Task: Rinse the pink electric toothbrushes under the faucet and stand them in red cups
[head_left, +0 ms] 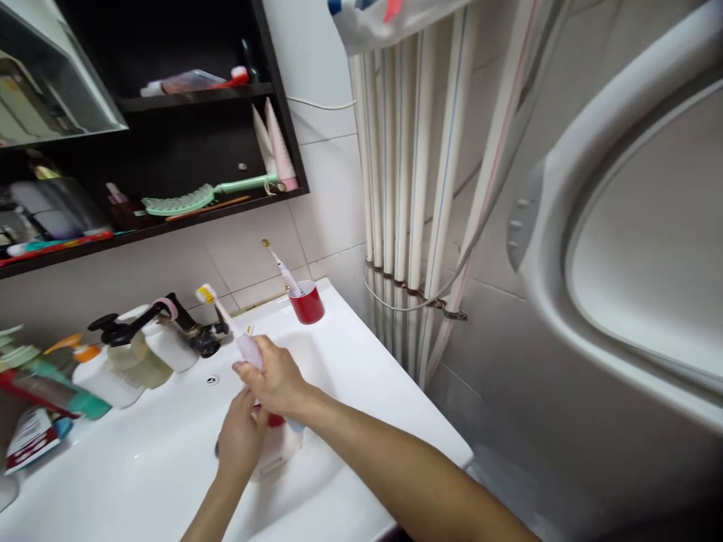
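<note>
My right hand (276,380) is closed round the pale pink handle of an electric toothbrush (248,348). Its white head with yellow bristles points up and left, toward the faucet (206,337). Just below, my left hand (242,436) has its fingers curled in near the handle's lower end. What those fingers grip is hidden. A red object (275,419) shows between my hands, mostly covered by them. Under it is a blurred whitish shape (279,452) over the white sink (141,474). A small yellow tip shows behind my right hand.
A red cup (308,305) holding another electric toothbrush (286,275) stands on the sink's back corner. Pump bottles (138,361) line the left rim. Above hangs a dark shelf (192,143) with a green hairbrush (186,202). White pipes (415,173) and a white appliance (638,226) are at right.
</note>
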Tool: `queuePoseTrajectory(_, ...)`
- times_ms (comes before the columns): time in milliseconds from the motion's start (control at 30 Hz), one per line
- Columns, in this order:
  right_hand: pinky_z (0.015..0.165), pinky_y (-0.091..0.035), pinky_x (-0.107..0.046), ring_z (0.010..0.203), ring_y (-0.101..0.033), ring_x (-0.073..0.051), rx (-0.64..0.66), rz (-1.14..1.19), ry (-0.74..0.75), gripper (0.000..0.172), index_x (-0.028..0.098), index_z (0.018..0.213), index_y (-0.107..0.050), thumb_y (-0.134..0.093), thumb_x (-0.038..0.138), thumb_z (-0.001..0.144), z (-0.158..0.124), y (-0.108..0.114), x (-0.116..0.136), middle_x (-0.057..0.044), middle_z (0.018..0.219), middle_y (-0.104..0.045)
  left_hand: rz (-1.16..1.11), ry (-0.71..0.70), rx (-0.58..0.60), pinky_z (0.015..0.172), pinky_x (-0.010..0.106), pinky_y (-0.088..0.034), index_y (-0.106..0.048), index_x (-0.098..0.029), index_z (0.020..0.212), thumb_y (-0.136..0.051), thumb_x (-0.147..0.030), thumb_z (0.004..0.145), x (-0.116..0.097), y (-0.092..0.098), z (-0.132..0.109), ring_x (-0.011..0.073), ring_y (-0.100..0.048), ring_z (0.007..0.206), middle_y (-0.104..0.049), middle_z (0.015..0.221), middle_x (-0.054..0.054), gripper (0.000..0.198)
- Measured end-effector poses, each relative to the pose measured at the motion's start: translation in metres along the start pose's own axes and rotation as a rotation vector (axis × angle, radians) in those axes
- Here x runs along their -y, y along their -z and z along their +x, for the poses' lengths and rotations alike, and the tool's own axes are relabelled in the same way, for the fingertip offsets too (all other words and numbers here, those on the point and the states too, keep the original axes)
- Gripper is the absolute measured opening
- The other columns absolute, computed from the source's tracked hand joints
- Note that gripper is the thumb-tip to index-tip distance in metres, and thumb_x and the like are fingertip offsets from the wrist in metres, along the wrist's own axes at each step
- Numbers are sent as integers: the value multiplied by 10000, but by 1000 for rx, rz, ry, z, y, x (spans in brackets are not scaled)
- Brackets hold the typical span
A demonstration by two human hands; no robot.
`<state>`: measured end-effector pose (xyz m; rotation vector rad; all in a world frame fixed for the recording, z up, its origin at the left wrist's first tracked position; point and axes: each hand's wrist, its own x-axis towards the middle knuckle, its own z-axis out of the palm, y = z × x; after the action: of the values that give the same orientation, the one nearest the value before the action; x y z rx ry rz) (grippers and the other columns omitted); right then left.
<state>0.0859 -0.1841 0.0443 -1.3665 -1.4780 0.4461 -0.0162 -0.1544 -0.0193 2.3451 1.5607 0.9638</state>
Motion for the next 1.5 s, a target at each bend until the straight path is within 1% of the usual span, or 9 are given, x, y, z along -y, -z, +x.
queuePoseTrajectory(167,418,-399,-220,482,-513,-119,275,106,-162,311,201,808,-496,-435,439,617,-1,-13,-24,16,592,-545,-548,351,-232,734,317,-375,-510,-190,789,-404,-335,626,-6,18,18,183,-491,834,-562,844,16,242)
queuePoseTrajectory(267,356,-389,-190,352,-469,-72,476,295,-312,301,193,838,-488,-470,375,598,-2,-19,-28,46,527,-514,-1005,507,-111,616,291,-426,-513,-176,735,-393,-351,650,-18,27,29,158,-532,696,-583,722,10,229)
queuePoseTrajectory(367,331,-376,-165,334,-456,-56,503,420,-419,300,189,830,-489,-513,317,560,-6,-18,-27,56,510,-483,-1184,619,16,486,229,-428,-516,-167,675,-443,-258,653,-25,29,33,115,-531,542,-572,590,-15,119)
queuePoseTrajectory(600,272,-318,-141,305,-414,-37,532,393,-472,194,167,779,-436,-439,277,620,-16,-26,-31,40,542,-453,-1509,696,-162,488,158,-430,-502,-141,626,-400,-110,695,2,11,37,55,-518,460,-549,507,-21,127)
queuePoseTrajectory(833,301,-332,-155,340,-392,-29,610,373,-492,143,175,747,-345,-259,288,728,-22,-46,-35,36,580,-434,-1618,721,-198,519,170,-437,-505,-111,633,-443,-102,683,19,13,43,67,-533,470,-560,514,16,81)
queuePoseTrajectory(1000,293,-280,-156,301,-341,-28,517,207,-390,145,178,661,-344,-323,309,719,-24,-46,-28,66,491,-391,-1659,741,-206,508,185,-433,-500,-105,627,-460,-126,679,20,18,43,84,-540,476,-563,518,30,69)
queuePoseTrajectory(1133,286,-274,-162,299,-330,-28,632,379,-543,249,193,691,-318,-222,418,739,-26,-45,-23,60,532,-406,-1690,777,-225,486,177,-423,-490,-105,594,-470,-125,672,21,18,44,76,-525,446,-542,482,20,83)
queuePoseTrajectory(1267,320,-283,-158,316,-348,-26,555,173,-400,154,177,670,-345,-323,321,720,-24,-46,-21,67,505,-389,-1673,794,-254,494,181,-426,-488,-105,600,-453,-128,685,20,20,45,75,-525,444,-544,490,21,95)
queuePoseTrajectory(1500,319,-292,-161,313,-348,-30,583,110,-416,129,173,693,-356,-296,280,730,-20,-45,-22,55,522,-404,-1650,824,-280,501,186,-433,-489,-108,605,-456,-130,684,23,18,46,76,-530,453,-546,510,22,89)
